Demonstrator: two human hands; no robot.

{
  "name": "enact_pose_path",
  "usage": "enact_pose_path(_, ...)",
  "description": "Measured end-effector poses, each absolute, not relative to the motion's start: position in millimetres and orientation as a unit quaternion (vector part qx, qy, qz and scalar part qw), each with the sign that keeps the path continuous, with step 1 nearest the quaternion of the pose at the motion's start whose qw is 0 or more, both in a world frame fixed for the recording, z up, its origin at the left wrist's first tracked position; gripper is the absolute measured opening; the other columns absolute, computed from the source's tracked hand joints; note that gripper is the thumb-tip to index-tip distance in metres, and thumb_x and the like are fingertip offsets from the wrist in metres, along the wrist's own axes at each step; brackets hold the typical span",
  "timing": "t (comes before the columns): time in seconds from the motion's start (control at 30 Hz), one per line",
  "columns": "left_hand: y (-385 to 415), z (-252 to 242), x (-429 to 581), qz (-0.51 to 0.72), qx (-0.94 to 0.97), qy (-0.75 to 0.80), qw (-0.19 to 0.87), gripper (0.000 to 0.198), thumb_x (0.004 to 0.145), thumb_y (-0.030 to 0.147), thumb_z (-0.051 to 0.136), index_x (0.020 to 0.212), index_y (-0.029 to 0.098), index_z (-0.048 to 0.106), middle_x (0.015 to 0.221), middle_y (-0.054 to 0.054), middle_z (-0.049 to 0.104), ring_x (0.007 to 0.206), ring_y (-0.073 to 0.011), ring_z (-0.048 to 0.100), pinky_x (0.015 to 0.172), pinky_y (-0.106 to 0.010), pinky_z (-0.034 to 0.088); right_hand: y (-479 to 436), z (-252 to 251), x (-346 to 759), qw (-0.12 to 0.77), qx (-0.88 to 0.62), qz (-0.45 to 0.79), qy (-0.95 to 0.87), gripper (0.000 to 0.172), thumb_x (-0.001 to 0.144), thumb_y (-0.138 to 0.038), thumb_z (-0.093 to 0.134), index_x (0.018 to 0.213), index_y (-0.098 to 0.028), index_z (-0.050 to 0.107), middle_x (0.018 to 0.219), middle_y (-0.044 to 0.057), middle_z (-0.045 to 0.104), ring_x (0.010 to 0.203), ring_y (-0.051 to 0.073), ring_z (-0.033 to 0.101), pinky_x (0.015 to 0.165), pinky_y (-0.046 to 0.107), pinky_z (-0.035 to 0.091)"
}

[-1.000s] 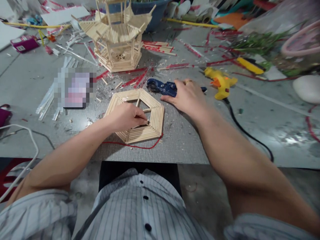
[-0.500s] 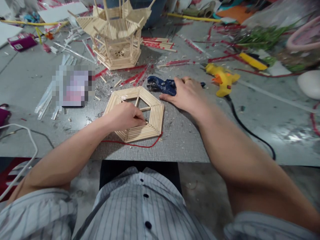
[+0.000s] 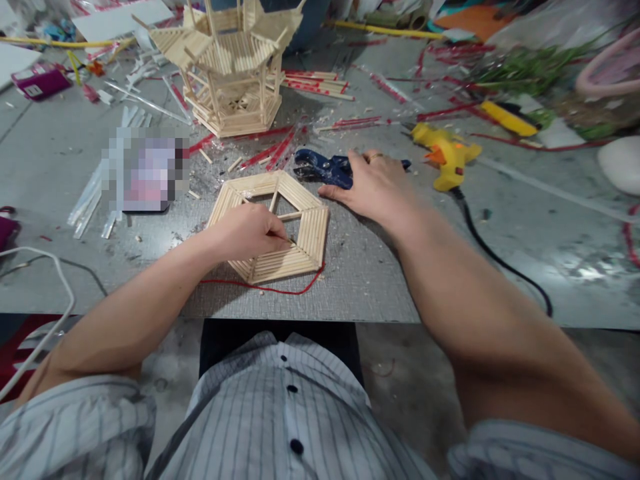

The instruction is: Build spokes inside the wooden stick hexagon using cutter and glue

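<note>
Hexagonal stick frame (image 3: 314, 239) lies flat on the grey table (image 3: 360, 283). The left hand (image 3: 253, 231) is pinched narrow at the frame's inner edge, any held piece indiscernible. The right hand (image 3: 381, 183) drapes over blue pliers (image 3: 331, 169) beside the frame's far right corner; its grip cannot be told.

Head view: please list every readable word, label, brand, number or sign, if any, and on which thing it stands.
No text can be read.
Purple box: white label, too small to read.
Smartphone: screen pixelated, nothing readable.
Yellow hot-glue gun: red mark, too small to make out.
Hexagonal stick frame, blue pliers: no text seen.
</note>
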State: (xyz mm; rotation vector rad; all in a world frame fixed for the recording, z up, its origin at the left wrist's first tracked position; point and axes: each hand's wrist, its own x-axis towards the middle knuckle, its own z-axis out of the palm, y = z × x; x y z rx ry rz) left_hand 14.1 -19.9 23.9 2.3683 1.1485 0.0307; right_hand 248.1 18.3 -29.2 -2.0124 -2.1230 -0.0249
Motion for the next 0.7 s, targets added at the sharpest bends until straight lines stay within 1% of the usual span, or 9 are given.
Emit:
enact_pose_path(0.2,-18.7,21.2,12.9,0.015,0.880,0.412,0.236,0.018,0.078,0.030,0.061,0.076,0.024,0.077,0.069,0.002,0.074,0.060,-0.0106,0.061,0.057,-0.022,0.038,20.2,-32.6,249.5,0.111,-0.681,-0.019,-0.724,0.092,0.078,-0.078,0.046,0.136,-0.006,0.045,0.125,0.028,0.053,0.115,0.042,0.052,0.095,0.054,0.037)
enact_pose_path(0.33,-18.3,21.3,13.0,0.000,0.879,0.419,0.227,0.019,0.078,0.031,0.061,0.078,0.025,0.078,0.072,0.002,0.075,0.062,-0.0117,0.062,0.057,-0.023,0.038,22.0,-35.0,250.4,0.115,-0.676,-0.025,-0.727,0.094,0.077,-0.079,0.045,0.137,-0.006,0.046,0.126,0.028,0.053,0.115,0.042,0.052,0.094,0.054,0.037)
enact_pose_path(0.53,-19.1,23.1,13.1,-0.013,0.881,0.415,0.227,0.020,0.079,0.033,0.060,0.080,0.025,0.078,0.075,0.002,0.075,0.064,-0.0125,0.064,0.059,-0.024,0.038,19.5,-31.2,249.3,0.105,-0.679,-0.014,-0.726,0.091,0.079,-0.075,0.048,0.137,-0.005,0.045,0.129,0.030,0.052,0.119,0.043,0.050,0.096,0.056,0.036)
enact_pose_path(0.6,-19.5,24.3,13.2,-0.017,0.880,0.413,0.233,0.020,0.079,0.033,0.060,0.081,0.025,0.078,0.076,0.002,0.076,0.066,-0.0129,0.064,0.061,-0.024,0.039,18.2,-29.9,248.1,0.107,-0.679,-0.013,-0.726,0.088,0.080,-0.074,0.048,0.137,-0.006,0.045,0.129,0.030,0.051,0.119,0.044,0.049,0.097,0.058,0.034)
enact_pose_path(0.7,-19.5,26.2,13.0,-0.026,0.874,0.416,0.249,0.018,0.078,0.032,0.062,0.082,0.025,0.078,0.078,0.002,0.076,0.068,-0.0136,0.065,0.063,-0.025,0.041,16.3,-27.0,244.6,0.115,-0.681,-0.016,-0.723,0.077,0.083,-0.069,0.048,0.132,-0.010,0.050,0.124,0.027,0.055,0.118,0.042,0.050,0.100,0.063,0.027)
